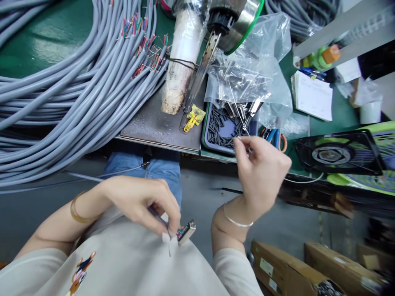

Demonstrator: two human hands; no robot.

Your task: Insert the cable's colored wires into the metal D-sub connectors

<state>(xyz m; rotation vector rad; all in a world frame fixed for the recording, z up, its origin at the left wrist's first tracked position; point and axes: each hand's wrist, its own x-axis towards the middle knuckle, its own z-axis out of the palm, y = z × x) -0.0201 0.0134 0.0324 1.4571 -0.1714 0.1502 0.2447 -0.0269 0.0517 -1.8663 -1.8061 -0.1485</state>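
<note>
Left hand (145, 201): bent low before a pale short-sleeved shirt (135, 263), thumb and fingertips pinching a slim grey round cable (154, 212).
Connector: rectangular silver metal connector (187, 233) with thin coloured wires at the back, just beyond the left fingertips, tilted, in front of the shirt; small white scrap (166, 237) just beside.
Right hand (262, 172): raised at the bench's front edge, thumb and forefinger drawn together at the near side of the tray; impossible to tell what, if anything, lies between.
Tray: shallow rectangular dark-rimmed tray with lavender floor (227, 128), strewn with short black tubes (214, 129); more silver metal connectors (237, 109) at the back, partly under a clear plastic bag (273, 82).
Bench: green-topped bench (58, 37), bearing a thick bundle of grey cables (70, 98) with stripped, coloured ends at left.
Centre: white cylinder wrapped in plastic (187, 53), brown-stained at the near end; yellow clip (193, 120) near the tray.
Right side: pliers with blue and orange handles (271, 135), near a square black fan (333, 154).
</note>
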